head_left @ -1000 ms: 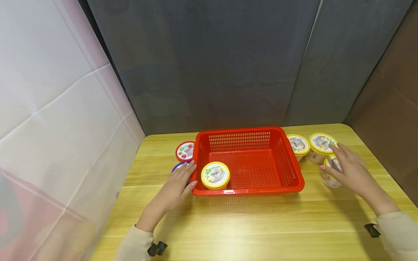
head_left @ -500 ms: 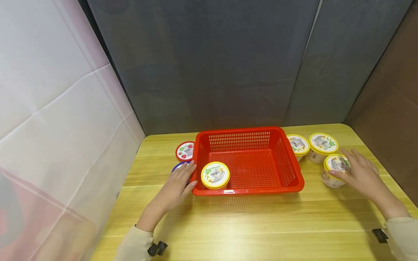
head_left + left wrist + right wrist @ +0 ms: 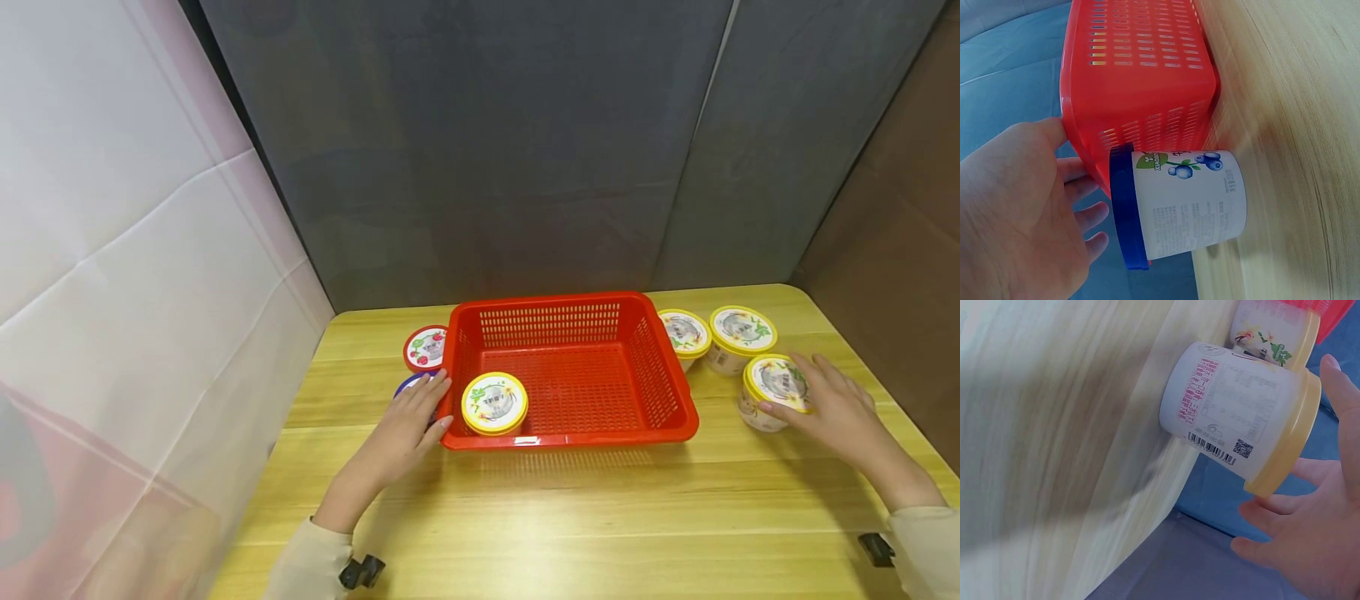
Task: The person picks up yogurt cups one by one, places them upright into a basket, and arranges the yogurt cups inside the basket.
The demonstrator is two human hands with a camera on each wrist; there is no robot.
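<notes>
Wood-grain table (image 3: 562, 517) is carrying red basket (image 3: 585, 385); from basket's center, red-lidded tub (image 3: 426, 347) is standing just past nine o'clock, blue-lidded tub (image 3: 1182, 203) is standing at nine, three yellow-lidded tubs (image 3: 741, 329) are standing near three.

Compared with a second ago, the right hand (image 3: 840, 414) sits farther to the person's right and a little nearer, its fingertips clear of the rear tub's lid (image 3: 742, 328). The front tub's lid (image 3: 777, 380) (largely covered then) shows much more; the thumb (image 3: 783, 412) has shifted toward its near edge.
</notes>
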